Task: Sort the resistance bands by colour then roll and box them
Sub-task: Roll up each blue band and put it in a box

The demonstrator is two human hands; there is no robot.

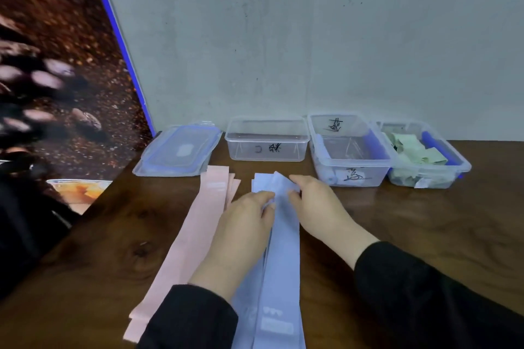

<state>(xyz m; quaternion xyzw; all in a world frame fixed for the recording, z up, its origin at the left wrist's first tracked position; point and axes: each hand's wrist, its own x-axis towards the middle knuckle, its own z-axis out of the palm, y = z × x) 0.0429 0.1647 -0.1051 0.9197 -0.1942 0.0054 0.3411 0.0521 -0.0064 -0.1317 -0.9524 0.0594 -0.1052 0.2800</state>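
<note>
Dark wooden tabletop (425, 235) is lying against a grey wall, carrying flat pale blue resistance bands (283, 258) beside flat pink resistance bands (195, 232). Left hand (243, 224) and right hand (317, 204) are both pinching the blue bands' far end. Clear plastic boxes (266, 147) are standing behind, near the wall.

On the brown wooden tabletop (425, 235) I see the flat lilac rubber bands (283, 263) at 6 o'clock, flat pink rubber bands (195, 229) left of them, clear plastic boxes (266, 139) lined up behind at 12.
</note>
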